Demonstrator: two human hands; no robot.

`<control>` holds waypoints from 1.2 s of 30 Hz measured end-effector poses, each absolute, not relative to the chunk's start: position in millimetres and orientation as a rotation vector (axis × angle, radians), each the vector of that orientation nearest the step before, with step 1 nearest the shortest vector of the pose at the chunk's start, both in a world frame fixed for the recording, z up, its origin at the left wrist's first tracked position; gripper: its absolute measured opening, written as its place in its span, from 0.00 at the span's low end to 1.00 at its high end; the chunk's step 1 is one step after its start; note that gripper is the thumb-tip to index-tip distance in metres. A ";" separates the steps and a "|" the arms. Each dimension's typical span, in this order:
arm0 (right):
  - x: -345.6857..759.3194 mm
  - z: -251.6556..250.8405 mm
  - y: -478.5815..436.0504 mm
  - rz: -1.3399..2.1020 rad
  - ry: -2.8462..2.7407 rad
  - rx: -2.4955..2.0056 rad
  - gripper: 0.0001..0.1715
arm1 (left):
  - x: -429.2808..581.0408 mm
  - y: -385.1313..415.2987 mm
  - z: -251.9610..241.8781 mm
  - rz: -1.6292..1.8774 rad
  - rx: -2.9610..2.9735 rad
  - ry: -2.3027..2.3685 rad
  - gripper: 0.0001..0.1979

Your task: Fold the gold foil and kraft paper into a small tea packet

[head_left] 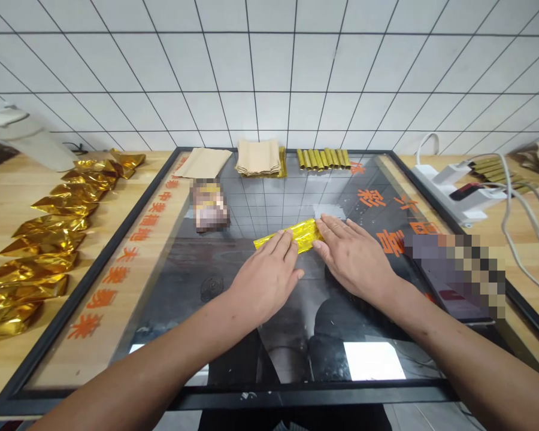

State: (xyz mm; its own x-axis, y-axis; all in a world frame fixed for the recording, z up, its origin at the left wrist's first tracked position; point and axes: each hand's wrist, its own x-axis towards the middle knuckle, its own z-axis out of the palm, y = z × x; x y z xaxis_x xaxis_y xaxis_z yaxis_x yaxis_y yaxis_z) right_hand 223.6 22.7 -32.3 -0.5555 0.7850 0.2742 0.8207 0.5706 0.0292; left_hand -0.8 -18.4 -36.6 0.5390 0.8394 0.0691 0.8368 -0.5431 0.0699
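A strip of shiny gold foil paper (304,234) lies on the glass table top, tilted slightly up to the right. My left hand (267,275) rests over its left part, fingers stretched out flat and pressing down. Against its right end lies my right hand (353,254), also with straight fingers and palm down. Neither hand is closed around the foil. The fingers cover parts of its lower edge and right end, so I cannot tell whether it is folded or rolled there.
Brown paper sheets (204,163), a paper stack (258,157) and several gold rolls (323,159) line the back edge. Folded gold foil pieces (49,230) sit at left. A blurred pack (209,206), a phone-like object (453,275) and a power strip (458,191) with cables surround the work spot.
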 end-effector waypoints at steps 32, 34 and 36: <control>208.9 -38.8 30.6 -0.185 -2.629 -1.308 0.36 | 0.8 -19.4 -37.1 0.194 2.769 1.489 0.29; 209.2 -39.1 30.9 -0.206 -2.612 -1.328 0.35 | 1.3 -19.7 -36.5 0.212 2.761 1.492 0.29; 209.4 -38.9 31.5 -0.215 -2.619 -1.317 0.35 | 1.7 -19.7 -36.9 0.235 2.756 1.491 0.28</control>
